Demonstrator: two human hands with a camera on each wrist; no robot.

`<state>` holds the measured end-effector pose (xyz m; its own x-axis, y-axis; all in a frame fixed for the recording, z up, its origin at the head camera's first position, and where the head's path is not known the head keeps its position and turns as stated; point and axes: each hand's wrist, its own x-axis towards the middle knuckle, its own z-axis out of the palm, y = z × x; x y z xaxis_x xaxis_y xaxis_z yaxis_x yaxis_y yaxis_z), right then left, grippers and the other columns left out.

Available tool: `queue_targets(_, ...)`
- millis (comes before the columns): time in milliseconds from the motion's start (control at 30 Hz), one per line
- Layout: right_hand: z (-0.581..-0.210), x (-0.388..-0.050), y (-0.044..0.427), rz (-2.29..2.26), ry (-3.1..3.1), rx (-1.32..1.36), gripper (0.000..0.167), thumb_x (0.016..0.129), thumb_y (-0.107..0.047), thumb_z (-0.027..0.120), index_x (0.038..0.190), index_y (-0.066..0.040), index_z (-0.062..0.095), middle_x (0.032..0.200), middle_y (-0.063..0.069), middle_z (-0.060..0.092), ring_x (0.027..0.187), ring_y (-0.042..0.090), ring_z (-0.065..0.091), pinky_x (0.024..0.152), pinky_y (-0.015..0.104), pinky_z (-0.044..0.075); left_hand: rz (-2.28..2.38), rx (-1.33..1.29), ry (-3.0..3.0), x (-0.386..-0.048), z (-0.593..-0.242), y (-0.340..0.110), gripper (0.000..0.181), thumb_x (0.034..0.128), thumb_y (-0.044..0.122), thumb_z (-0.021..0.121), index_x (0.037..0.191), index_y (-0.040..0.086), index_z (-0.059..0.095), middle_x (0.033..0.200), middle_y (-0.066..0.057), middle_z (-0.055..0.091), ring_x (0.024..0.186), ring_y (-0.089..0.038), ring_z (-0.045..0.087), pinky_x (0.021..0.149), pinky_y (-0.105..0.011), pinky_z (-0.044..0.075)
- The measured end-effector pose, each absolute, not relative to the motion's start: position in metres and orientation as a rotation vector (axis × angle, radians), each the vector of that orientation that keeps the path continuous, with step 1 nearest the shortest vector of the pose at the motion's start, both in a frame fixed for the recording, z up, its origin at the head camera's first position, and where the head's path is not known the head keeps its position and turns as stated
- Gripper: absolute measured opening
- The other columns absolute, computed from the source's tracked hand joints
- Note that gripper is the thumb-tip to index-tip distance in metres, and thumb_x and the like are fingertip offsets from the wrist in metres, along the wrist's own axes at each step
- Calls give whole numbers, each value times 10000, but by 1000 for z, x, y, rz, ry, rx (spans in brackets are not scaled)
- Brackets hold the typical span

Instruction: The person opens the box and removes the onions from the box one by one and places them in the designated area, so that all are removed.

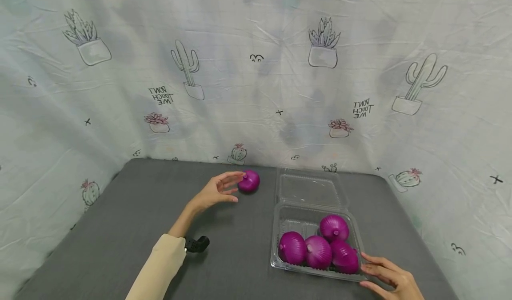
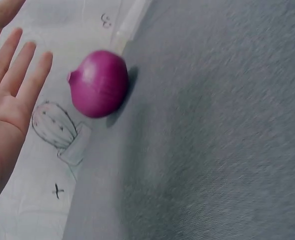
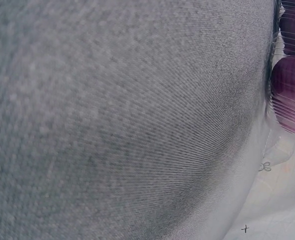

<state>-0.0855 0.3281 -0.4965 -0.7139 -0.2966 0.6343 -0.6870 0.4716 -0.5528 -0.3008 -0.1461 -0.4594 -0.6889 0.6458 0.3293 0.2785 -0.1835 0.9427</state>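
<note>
A glossy purple onion sits at the far middle of the grey table, just right of the left hand, which is spread wide and empty; the right hand touches the clear box, near right. The onion looks firm, light and slippery, best cupped around its widest part.

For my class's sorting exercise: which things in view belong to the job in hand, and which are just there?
Job:
clear plastic container
four red onions inside it
lone red onion
left hand, near that onion
right hand, at the container's side

Just there:
cactus-print backdrop
grey tabletop
black device at left wrist
</note>
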Motion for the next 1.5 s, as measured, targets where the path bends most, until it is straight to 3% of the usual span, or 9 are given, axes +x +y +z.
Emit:
queue_targets(133, -496, -83, 328, 1141, -2320, 775, 524, 502, 207, 821, 966, -19, 730, 1059, 166, 647, 970, 7, 637, 697, 174, 534, 1896, 1088, 1722, -288, -458, -140, 705, 810, -63, 716, 1422, -49, 365, 1476, -292, 308, 1354, -349, 357, 1029, -591, 302)
queue_targets(433, -493, -84, 327, 1111, -2329, 764, 509, 501, 197, 826, 953, -18, 732, 1031, 170, 648, 991, -5, 626, 693, 174, 534, 1757, 1174, 1601, -265, -447, -118, 655, 809, -46, 727, 1391, -23, 427, 1439, -128, 455, 1349, -380, 358, 1033, -571, 334)
queue_targets(633, -494, -85, 328, 1094, -2326, 764, 516, 506, 185, 832, 965, -28, 732, 1046, 153, 653, 978, -4, 630, 686, 173, 535, 1612, 1242, 1512, -257, -439, -105, 598, 825, -24, 719, 1351, -97, 444, 1416, -267, 425, 1323, -311, 422, 1027, -588, 334)
queue_targets(833, -494, -87, 330, 1094, -2326, 757, 520, 499, 191, 830, 958, -32, 733, 1040, 157, 653, 984, -9, 626, 688, 173, 534, 1458, 1277, 1358, -264, -434, -74, 568, 830, -47, 701, 1325, -149, 442, 1411, -272, 425, 1316, -301, 434, 1056, -536, 334)
queue_targets(1100, -497, -89, 330, 1153, -2304, 804, 526, 504, 209, 819, 972, -11, 726, 1035, 205, 637, 978, 11, 635, 695, 184, 537, 1288, 1224, 1253, -279, -436, -20, 471, 809, -238, 584, 1251, -228, 421, 1312, -394, 431, 1218, -189, 539, 1061, -488, 356)
queue_targets(1367, -496, -88, 330, 1168, -2331, 786, 505, 533, 191, 821, 983, -11, 719, 1047, 182, 632, 1000, 26, 633, 686, 200, 543, 1125, 1181, 1236, -297, -435, 15, 526, 817, -252, 555, 1315, -200, 396, 1378, -326, 424, 1309, -355, 426, 1084, -495, 318)
queue_targets(1500, -497, -88, 331, 1188, -2318, 791, 504, 536, 199, 817, 986, -4, 717, 1051, 193, 629, 990, 42, 641, 695, 198, 541, 1007, 1123, 1236, -301, -437, 29, 539, 826, -241, 556, 1337, -187, 391, 1413, -291, 408, 1320, -285, 434, 1050, -413, 390)
